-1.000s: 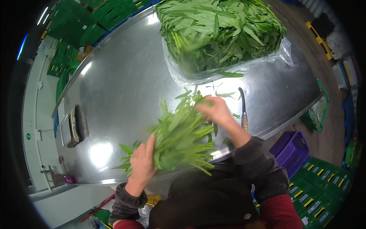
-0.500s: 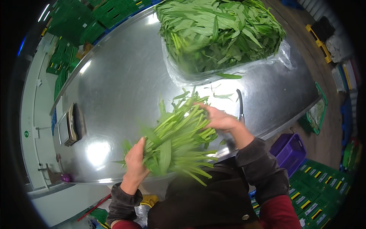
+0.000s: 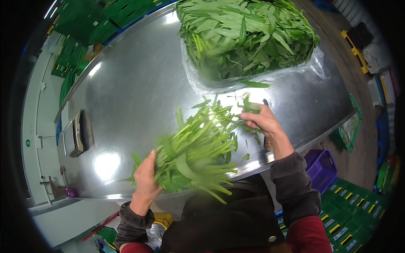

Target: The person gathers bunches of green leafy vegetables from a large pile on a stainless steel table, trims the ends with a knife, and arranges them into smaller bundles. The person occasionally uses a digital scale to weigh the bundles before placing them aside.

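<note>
My left hand (image 3: 145, 177) is wrapped round the lower left end of a loose bunch of long green stems and leaves (image 3: 194, 147) over the table's front part. My right hand (image 3: 260, 118) pinches some small leaves (image 3: 249, 105) at the bunch's upper right. A knife with dark blade and wooden handle (image 3: 267, 144) lies partly hidden behind that hand. Leaf scraps are scattered near it. Beyond, a large block of long leafy greens (image 3: 247, 38) sits in clear plastic (image 3: 194, 80) on the steel table (image 3: 114, 101).
A scale (image 3: 71, 135) stands at the table's left. Stacked green crates (image 3: 69, 21) line the back left. At right are a green-rimmed bin (image 3: 357, 126), a purple crate (image 3: 320, 168), more green crates (image 3: 346, 211) and a yellow object (image 3: 358, 55). A small purple object (image 3: 70, 192) sits at the front-left corner.
My right hand has moved rightward out of the bunch, drawing small leaves away, now over the knife. My left hand has shifted slightly left and down, still holding the bunch.
</note>
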The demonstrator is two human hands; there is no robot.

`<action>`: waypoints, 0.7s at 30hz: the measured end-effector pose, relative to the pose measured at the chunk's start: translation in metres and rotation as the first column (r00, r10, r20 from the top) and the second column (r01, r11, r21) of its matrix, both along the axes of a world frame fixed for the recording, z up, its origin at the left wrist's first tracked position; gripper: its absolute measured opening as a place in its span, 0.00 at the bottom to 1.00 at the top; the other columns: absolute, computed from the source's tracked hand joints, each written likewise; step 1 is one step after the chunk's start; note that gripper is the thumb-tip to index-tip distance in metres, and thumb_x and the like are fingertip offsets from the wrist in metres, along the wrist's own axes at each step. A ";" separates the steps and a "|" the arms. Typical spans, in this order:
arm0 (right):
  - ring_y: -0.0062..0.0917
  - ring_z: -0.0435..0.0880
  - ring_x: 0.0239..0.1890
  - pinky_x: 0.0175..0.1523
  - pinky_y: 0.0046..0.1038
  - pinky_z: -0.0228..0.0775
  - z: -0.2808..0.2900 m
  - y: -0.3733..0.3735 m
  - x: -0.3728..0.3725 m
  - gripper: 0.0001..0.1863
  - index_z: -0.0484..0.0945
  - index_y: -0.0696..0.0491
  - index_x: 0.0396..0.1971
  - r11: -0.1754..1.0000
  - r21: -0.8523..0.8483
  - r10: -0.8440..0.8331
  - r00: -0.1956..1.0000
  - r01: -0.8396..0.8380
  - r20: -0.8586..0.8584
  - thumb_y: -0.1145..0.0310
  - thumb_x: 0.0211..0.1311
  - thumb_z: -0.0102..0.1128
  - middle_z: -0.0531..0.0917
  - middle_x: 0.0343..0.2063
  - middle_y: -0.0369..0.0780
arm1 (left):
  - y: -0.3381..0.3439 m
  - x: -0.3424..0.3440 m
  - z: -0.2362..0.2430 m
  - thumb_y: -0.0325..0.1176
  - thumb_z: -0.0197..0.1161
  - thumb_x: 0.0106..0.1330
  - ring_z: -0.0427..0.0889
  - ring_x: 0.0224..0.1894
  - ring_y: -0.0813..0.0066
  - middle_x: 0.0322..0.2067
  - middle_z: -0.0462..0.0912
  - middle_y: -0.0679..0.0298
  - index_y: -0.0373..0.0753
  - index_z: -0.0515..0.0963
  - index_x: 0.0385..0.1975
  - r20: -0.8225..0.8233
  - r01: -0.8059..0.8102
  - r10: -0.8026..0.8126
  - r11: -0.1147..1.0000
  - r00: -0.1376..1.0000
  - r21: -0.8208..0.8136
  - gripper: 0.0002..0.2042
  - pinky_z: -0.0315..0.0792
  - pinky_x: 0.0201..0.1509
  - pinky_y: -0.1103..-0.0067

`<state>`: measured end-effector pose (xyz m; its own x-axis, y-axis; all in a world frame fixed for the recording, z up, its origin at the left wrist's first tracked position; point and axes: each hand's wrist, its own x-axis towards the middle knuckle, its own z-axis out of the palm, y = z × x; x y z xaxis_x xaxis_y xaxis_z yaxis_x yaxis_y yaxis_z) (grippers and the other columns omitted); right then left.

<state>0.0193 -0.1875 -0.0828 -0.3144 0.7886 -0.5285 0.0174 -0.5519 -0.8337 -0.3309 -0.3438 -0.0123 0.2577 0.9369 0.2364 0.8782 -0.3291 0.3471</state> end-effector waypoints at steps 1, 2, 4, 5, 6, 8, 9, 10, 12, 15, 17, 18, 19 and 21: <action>0.15 0.77 0.20 0.23 0.16 0.69 0.006 -0.003 -0.002 0.23 0.77 0.57 0.45 0.999 0.005 0.045 0.998 -0.045 -0.033 0.65 0.49 0.71 0.82 0.25 0.36 | -0.003 -0.002 -0.003 0.32 0.75 0.46 0.83 0.39 0.56 0.41 0.81 0.48 0.29 0.59 0.61 0.025 -0.034 0.035 0.999 0.999 -0.023 0.42 0.76 0.44 0.71; 0.16 0.77 0.20 0.24 0.16 0.70 0.018 -0.011 -0.014 0.25 0.76 0.57 0.48 0.996 0.010 0.091 0.994 -0.091 -0.065 0.65 0.49 0.71 0.82 0.26 0.36 | -0.003 0.000 -0.005 0.32 0.75 0.46 0.83 0.40 0.56 0.42 0.81 0.48 0.28 0.59 0.61 0.014 -0.038 0.039 0.999 0.999 -0.008 0.42 0.76 0.44 0.71; 0.19 0.80 0.24 0.28 0.19 0.73 0.022 -0.025 -0.046 0.28 0.74 0.56 0.51 0.931 0.287 0.245 0.969 -0.227 -0.031 0.67 0.48 0.71 0.83 0.32 0.38 | 0.005 0.007 -0.005 0.32 0.75 0.46 0.83 0.40 0.56 0.43 0.80 0.48 0.28 0.58 0.62 -0.012 -0.028 0.028 1.000 1.000 0.013 0.43 0.76 0.44 0.72; 0.19 0.81 0.27 0.30 0.20 0.73 0.024 -0.029 -0.058 0.27 0.75 0.56 0.50 0.877 0.410 0.261 0.965 -0.250 0.031 0.68 0.47 0.70 0.83 0.33 0.38 | 0.005 0.008 -0.005 0.33 0.75 0.46 0.83 0.42 0.56 0.44 0.80 0.47 0.28 0.57 0.62 -0.064 -0.057 0.056 0.998 0.996 -0.020 0.44 0.76 0.45 0.73; 0.18 0.81 0.25 0.29 0.20 0.73 0.041 -0.031 -0.061 0.26 0.75 0.57 0.49 0.978 0.049 0.209 0.971 -0.204 -0.113 0.69 0.47 0.71 0.83 0.30 0.38 | 0.006 0.008 -0.005 0.32 0.75 0.45 0.83 0.39 0.56 0.41 0.80 0.49 0.29 0.58 0.62 -0.027 -0.061 0.061 0.998 0.998 0.005 0.43 0.76 0.42 0.72; 0.18 0.79 0.21 0.27 0.19 0.72 0.025 -0.012 -0.033 0.22 0.77 0.60 0.43 0.999 -0.042 -0.017 1.000 0.016 -0.009 0.70 0.47 0.71 0.82 0.24 0.37 | 0.006 0.007 -0.004 0.32 0.74 0.45 0.81 0.34 0.57 0.37 0.79 0.53 0.30 0.61 0.61 0.051 -0.077 0.075 0.996 0.996 0.054 0.41 0.75 0.36 0.72; 0.18 0.78 0.19 0.27 0.19 0.72 0.009 -0.005 -0.012 0.23 0.76 0.62 0.43 0.991 -0.030 -0.129 0.991 0.128 -0.032 0.70 0.47 0.70 0.82 0.22 0.37 | 0.003 0.004 0.000 0.32 0.75 0.45 0.82 0.35 0.57 0.38 0.79 0.53 0.30 0.60 0.61 0.030 -0.111 0.110 0.993 0.993 0.027 0.41 0.75 0.37 0.72; 0.19 0.79 0.23 0.29 0.18 0.73 0.000 -0.002 0.003 0.27 0.74 0.63 0.47 0.999 -0.028 -0.044 0.999 0.044 -0.007 0.68 0.47 0.71 0.82 0.24 0.38 | 0.004 0.004 0.000 0.32 0.75 0.45 0.82 0.35 0.57 0.38 0.79 0.53 0.30 0.60 0.61 0.022 -0.126 0.125 0.991 0.992 0.032 0.41 0.75 0.36 0.72; 0.20 0.81 0.27 0.30 0.18 0.73 0.015 -0.018 -0.029 0.32 0.70 0.62 0.52 0.992 -0.103 0.061 0.991 -0.073 -0.119 0.66 0.47 0.72 0.82 0.27 0.39 | 0.008 0.007 -0.003 0.32 0.75 0.44 0.82 0.35 0.57 0.38 0.79 0.53 0.30 0.60 0.61 0.003 -0.147 0.147 0.989 0.989 0.034 0.42 0.75 0.36 0.73; 0.21 0.81 0.28 0.31 0.19 0.72 0.007 -0.036 -0.075 0.35 0.66 0.59 0.56 0.988 0.084 0.131 0.991 -0.129 -0.018 0.66 0.48 0.72 0.81 0.30 0.39 | 0.012 0.006 -0.014 0.34 0.75 0.46 0.84 0.39 0.58 0.41 0.82 0.49 0.28 0.58 0.63 0.014 -0.150 0.150 0.989 0.989 -0.006 0.44 0.77 0.42 0.74; 0.20 0.80 0.26 0.29 0.20 0.71 0.008 -0.024 -0.062 0.29 0.69 0.58 0.50 0.995 -0.097 -0.053 0.985 0.037 -0.162 0.68 0.48 0.71 0.81 0.29 0.39 | 0.008 0.005 -0.009 0.31 0.74 0.48 0.84 0.41 0.61 0.42 0.82 0.50 0.28 0.56 0.63 0.062 -0.154 0.157 0.987 0.986 -0.048 0.43 0.76 0.45 0.75; 0.20 0.79 0.25 0.28 0.19 0.71 0.002 -0.014 -0.039 0.26 0.70 0.58 0.47 0.994 -0.079 -0.089 0.988 0.079 -0.126 0.70 0.48 0.71 0.81 0.29 0.39 | 0.004 0.003 -0.007 0.31 0.74 0.48 0.84 0.41 0.62 0.42 0.82 0.51 0.29 0.57 0.63 0.138 -0.174 0.185 0.981 0.973 -0.088 0.43 0.76 0.45 0.75; 0.20 0.80 0.25 0.28 0.19 0.71 -0.004 -0.007 -0.020 0.22 0.71 0.57 0.42 0.990 -0.058 -0.135 0.984 0.129 -0.120 0.69 0.47 0.71 0.81 0.29 0.39 | 0.002 0.001 -0.006 0.32 0.74 0.48 0.84 0.42 0.62 0.42 0.82 0.51 0.30 0.57 0.63 0.216 -0.187 0.211 0.974 0.953 -0.128 0.42 0.76 0.46 0.75; 0.20 0.80 0.30 0.32 0.23 0.73 -0.004 -0.012 -0.025 0.23 0.74 0.61 0.40 0.996 0.057 0.075 0.989 -0.068 -0.126 0.65 0.47 0.73 0.81 0.30 0.42 | 0.005 0.000 -0.012 0.32 0.74 0.49 0.84 0.41 0.65 0.41 0.83 0.54 0.32 0.56 0.63 0.321 -0.198 0.254 0.960 0.912 -0.198 0.42 0.76 0.46 0.75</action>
<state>-0.0056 -0.2000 -0.0866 -0.4333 0.7871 -0.4391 -0.0529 -0.5085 -0.8594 -0.3309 -0.3391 -0.0244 -0.0352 0.9926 0.1164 0.7420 -0.0521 0.6684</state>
